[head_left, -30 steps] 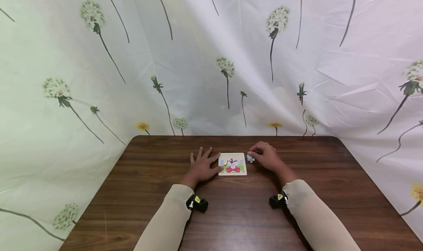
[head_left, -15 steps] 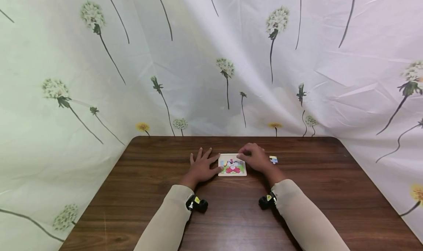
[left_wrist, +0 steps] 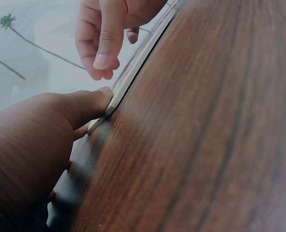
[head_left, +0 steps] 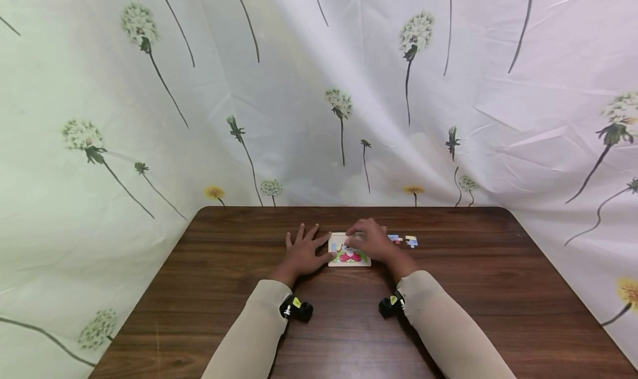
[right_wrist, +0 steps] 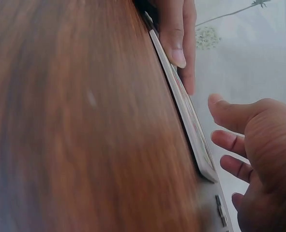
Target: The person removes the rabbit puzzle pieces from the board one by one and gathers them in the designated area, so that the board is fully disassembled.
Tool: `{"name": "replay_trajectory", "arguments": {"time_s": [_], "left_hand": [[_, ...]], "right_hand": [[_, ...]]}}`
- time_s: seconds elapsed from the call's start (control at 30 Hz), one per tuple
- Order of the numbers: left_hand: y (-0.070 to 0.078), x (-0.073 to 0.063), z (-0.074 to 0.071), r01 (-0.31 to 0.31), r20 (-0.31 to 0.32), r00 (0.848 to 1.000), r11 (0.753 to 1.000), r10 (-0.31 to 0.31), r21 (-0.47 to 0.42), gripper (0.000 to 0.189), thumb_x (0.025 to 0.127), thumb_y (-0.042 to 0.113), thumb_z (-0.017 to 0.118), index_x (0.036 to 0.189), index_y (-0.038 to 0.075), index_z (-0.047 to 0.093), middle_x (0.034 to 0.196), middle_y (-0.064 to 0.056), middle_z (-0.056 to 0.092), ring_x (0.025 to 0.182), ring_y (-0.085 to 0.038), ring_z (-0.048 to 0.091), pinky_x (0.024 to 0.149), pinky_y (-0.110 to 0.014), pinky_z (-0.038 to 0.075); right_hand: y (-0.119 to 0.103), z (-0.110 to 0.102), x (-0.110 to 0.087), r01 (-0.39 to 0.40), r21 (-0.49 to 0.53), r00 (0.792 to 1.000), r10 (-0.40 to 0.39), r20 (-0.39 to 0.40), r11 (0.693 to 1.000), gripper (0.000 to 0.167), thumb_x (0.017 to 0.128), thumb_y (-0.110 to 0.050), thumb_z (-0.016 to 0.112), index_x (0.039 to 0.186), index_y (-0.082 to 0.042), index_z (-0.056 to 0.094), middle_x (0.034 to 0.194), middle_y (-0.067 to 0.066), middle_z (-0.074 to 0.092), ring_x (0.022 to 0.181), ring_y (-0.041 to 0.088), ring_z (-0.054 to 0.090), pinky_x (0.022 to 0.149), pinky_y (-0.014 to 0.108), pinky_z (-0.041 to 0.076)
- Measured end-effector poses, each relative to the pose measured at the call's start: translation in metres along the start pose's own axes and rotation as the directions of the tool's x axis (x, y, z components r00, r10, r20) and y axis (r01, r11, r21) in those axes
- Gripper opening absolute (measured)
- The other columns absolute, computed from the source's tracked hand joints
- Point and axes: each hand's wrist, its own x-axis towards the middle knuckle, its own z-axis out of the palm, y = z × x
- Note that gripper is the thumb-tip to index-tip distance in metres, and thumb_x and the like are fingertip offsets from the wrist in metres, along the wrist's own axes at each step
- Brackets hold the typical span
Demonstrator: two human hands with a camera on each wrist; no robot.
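A small framed jigsaw puzzle (head_left: pixel 350 264) with a cartoon animal picture lies flat on the brown table. My left hand (head_left: pixel 303 255) rests at its left side, fingers spread on the wood. In the left wrist view the left thumb (left_wrist: pixel 92 102) presses the frame's edge. Over the upper right of the puzzle hovers my right hand (head_left: pixel 375 241), hiding that part. In the right wrist view, its thumb (right_wrist: pixel 230 113) and fingers are parted and bent loosely, with nothing visible between them. A bare pale patch shows in the puzzle's upper left.
Two loose jigsaw pieces lie right of the right hand: a blue and pink piece (head_left: pixel 395 239) and a yellow and blue piece (head_left: pixel 411 241). Behind the table (head_left: pixel 239 246) hangs a white cloth (head_left: pixel 294 146) printed with dandelions.
My right hand has moved left from the loose pieces to over the puzzle. Two pieces now show to its right, where it was covering the table. The left hand has stayed put.
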Motion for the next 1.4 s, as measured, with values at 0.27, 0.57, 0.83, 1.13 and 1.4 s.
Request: {"name": "replay_trajectory", "arguments": {"time_s": [0.27, 0.57, 0.83, 1.13, 1.4], "left_hand": [[-0.001, 0.000, 0.000, -0.004, -0.009, 1.000, 1.000, 0.004, 0.003, 0.070, 0.108, 0.065, 0.056, 0.169, 0.034, 0.043, 0.184, -0.010, 0.022, 0.172, -0.048, 0.001, 0.130, -0.080, -0.002], [-0.001, 0.000, 0.000, -0.003, -0.011, 1.000, 1.000, 0.003, 0.011, 0.070, 0.108, 0.065, 0.056, 0.169, 0.033, 0.045, 0.183, -0.011, 0.024, 0.171, -0.049, 0.003, 0.130, -0.081, -0.001], [-0.001, 0.001, -0.001, -0.009, -0.013, 1.000, 1.000, 0.009, 0.016, 0.070, 0.108, 0.065, 0.056, 0.169, 0.032, 0.045, 0.183, -0.011, 0.025, 0.171, -0.050, 0.004, 0.129, -0.081, 0.000], [-0.001, -0.001, -0.001, -0.023, -0.013, 1.000, 1.000, 0.023, -0.004, 0.069, 0.108, 0.062, 0.058, 0.169, 0.031, 0.045, 0.183, -0.012, 0.025, 0.171, -0.050, 0.004, 0.129, -0.081, -0.001], [0.000, 0.000, -0.001, -0.023, -0.017, 1.000, 1.000, 0.023, -0.004, 0.069, 0.108, 0.062, 0.058, 0.168, 0.031, 0.046, 0.183, -0.012, 0.025, 0.171, -0.050, 0.004, 0.129, -0.081, 0.000]], "right_hand": [[-0.007, 0.007, 0.003, 0.004, 0.005, 0.999, -0.004, 0.039, 1.000, 0.017, 0.102, -0.031, 0.080, 0.114, -0.020, 0.082, 0.128, 0.005, 0.072, 0.124, 0.029, 0.053, 0.108, 0.066, 0.028], [-0.017, 0.009, 0.003, -0.013, -0.036, 0.996, 0.016, 0.091, 0.999, 0.008, 0.100, -0.027, 0.082, 0.108, -0.024, 0.084, 0.127, 0.005, 0.066, 0.125, 0.030, 0.050, 0.105, 0.063, 0.026], [-0.020, 0.011, 0.004, -0.027, -0.070, 0.995, 0.033, 0.094, 0.997, 0.007, 0.100, -0.025, 0.083, 0.105, -0.024, 0.086, 0.124, 0.003, 0.063, 0.122, 0.026, 0.048, 0.103, 0.060, 0.026], [-0.023, 0.018, 0.007, -0.060, -0.094, 0.991, 0.070, 0.111, 0.994, 0.004, 0.102, -0.019, 0.079, 0.101, -0.023, 0.077, 0.123, 0.003, 0.063, 0.133, 0.034, 0.046, 0.105, 0.062, 0.026], [-0.030, 0.017, 0.007, -0.058, -0.109, 0.994, 0.067, 0.083, 0.992, 0.010, 0.101, -0.019, 0.082, 0.101, -0.021, 0.072, 0.122, 0.002, 0.068, 0.134, 0.034, 0.047, 0.104, 0.062, 0.026]]}}
